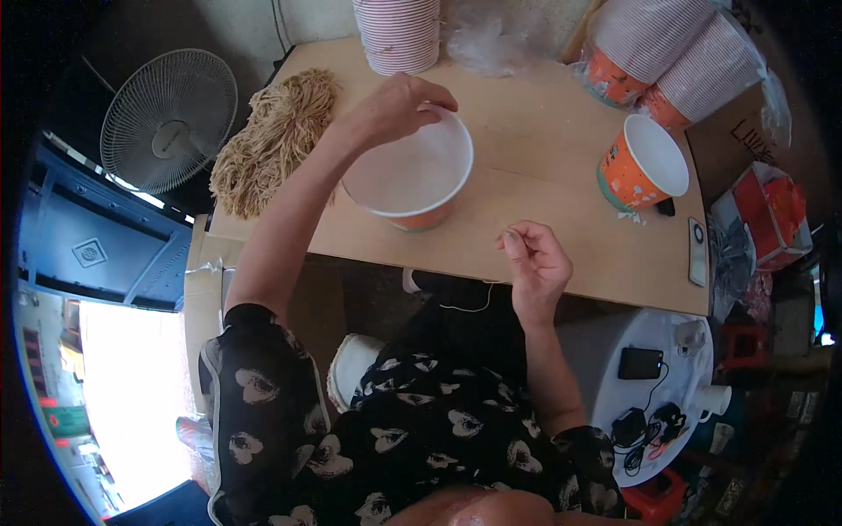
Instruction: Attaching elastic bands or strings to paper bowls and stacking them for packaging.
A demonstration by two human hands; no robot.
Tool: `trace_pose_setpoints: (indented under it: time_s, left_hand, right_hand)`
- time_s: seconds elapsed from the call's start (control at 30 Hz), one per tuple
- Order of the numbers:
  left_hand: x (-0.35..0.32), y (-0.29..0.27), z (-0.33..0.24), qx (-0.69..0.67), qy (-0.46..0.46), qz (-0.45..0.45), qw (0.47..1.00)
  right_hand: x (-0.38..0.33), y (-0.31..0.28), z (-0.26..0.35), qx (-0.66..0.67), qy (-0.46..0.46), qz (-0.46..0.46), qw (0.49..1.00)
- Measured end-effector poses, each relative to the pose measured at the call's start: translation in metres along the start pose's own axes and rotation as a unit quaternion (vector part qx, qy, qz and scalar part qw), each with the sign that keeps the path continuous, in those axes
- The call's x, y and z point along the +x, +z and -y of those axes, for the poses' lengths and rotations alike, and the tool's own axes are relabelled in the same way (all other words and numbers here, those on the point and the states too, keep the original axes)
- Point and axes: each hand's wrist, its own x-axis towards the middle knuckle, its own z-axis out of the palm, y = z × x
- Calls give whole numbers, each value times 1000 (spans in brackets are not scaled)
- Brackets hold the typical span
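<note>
**Two hands at a paper tub on a plywood worktop**

The worktop (pixel 535 167) is a bare plywood sheet; its near edge runs just beyond the person's lap, and open board lies between the central tub and the single cup to the right. A fan (pixel 168 120) stands off the left edge. A heap of tan string (pixel 272 140) lies at the far left corner. Stacks of nested cups (pixel 399 33) line the far edge, with bagged stacks (pixel 675 53) at the right. The white-lined tub (pixel 410 173), empty, sits mid-board; the orange cup (pixel 643 164) stands apart, also empty. The left hand (pixel 399 105) arches over the tub, fingertips grasping its far rim. The right hand (pixel 535 261), near the board's front edge, pinches a thin white thread (pixel 469 307).
</note>
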Motion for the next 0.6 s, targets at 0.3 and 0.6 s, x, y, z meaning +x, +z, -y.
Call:
trace_pose_setpoints:
  time_s: [0.3,0.6]
  left_hand:
    - [-91,-15,-74,-10,2,17,1000]
    - [-93,14,-97,-44,-26,-24,998]
  right_hand:
    - [8,-6,-6,71,33,-36,996]
    - [11,22,-10,21,24,30,999]
